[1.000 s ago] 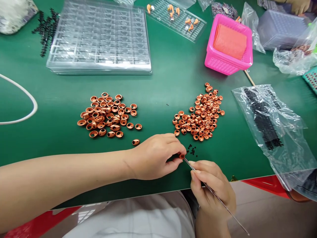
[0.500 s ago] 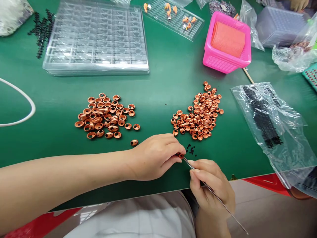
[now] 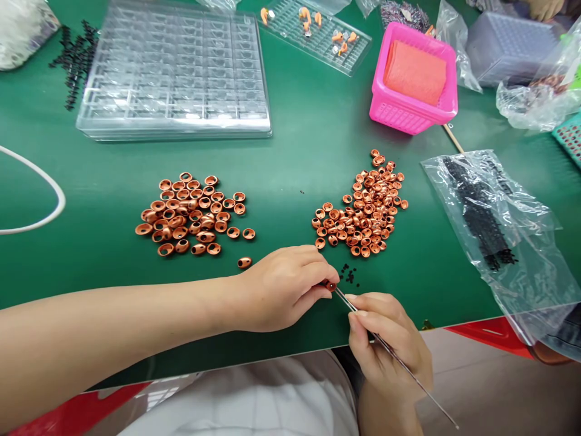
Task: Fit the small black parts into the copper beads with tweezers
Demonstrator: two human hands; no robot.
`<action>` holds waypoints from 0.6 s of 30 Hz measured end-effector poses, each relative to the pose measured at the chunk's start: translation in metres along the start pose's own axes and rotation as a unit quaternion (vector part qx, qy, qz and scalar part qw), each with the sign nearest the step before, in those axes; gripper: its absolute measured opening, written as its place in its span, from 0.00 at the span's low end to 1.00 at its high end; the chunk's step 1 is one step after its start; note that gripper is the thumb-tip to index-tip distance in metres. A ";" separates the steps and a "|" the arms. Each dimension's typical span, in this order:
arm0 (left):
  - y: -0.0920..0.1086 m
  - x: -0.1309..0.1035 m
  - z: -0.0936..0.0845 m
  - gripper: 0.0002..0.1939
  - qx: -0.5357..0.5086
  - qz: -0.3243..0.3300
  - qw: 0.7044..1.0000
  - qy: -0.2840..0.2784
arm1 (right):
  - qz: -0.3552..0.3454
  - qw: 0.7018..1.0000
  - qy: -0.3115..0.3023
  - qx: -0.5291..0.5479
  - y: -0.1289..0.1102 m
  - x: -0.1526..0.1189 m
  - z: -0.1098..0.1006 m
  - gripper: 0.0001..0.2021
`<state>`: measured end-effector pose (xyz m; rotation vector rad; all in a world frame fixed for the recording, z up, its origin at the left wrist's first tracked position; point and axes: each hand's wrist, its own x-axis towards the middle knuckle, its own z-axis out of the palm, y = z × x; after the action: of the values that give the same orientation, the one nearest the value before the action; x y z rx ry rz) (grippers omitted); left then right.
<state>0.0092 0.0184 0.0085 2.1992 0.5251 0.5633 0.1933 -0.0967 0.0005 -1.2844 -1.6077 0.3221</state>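
Note:
Near the table's front edge, my left hand (image 3: 290,287) pinches a small copper-coloured shell (image 3: 331,285) between thumb and fingers, which hide most of it. My right hand (image 3: 393,339) is closed around a thin metal pick (image 3: 411,375), held like a pen. The pick's upper tip meets the shell at its opening; the other end sticks out below my hand. Tiny black pieces (image 3: 349,275) lie just beyond my fingers. Behind my hands are two groups of similar shells, a left pile (image 3: 186,212) and a right pile (image 3: 370,209). One single shell (image 3: 244,262) lies beside my left wrist.
Stacked clear trays (image 3: 177,72) stand at the back left, with black strips (image 3: 75,60) beside them. A flat tray (image 3: 318,36) carries orange pieces. A pink basket (image 3: 411,112) holds an orange-red cloth (image 3: 415,72). A plastic bag (image 3: 526,230) of black strips lies right; a white cable (image 3: 57,197) curves left.
The view has shifted very slightly. Both hands keep the same grip, and the pick's free end has swung a little to the right.

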 end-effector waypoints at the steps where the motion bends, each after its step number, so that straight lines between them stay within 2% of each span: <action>1: 0.000 0.000 0.000 0.06 -0.001 0.001 1.000 0.003 | 0.002 1.000 0.000 0.001 0.000 0.000 0.000 0.17; 18: -0.001 -0.001 0.001 0.07 0.004 0.005 1.000 0.005 | 0.008 1.000 0.001 0.011 0.001 -0.001 0.002 0.16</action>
<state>0.0085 0.0177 0.0074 2.2086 0.5229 0.5794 0.1920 -0.0966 -0.0013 -1.2805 -1.5896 0.3478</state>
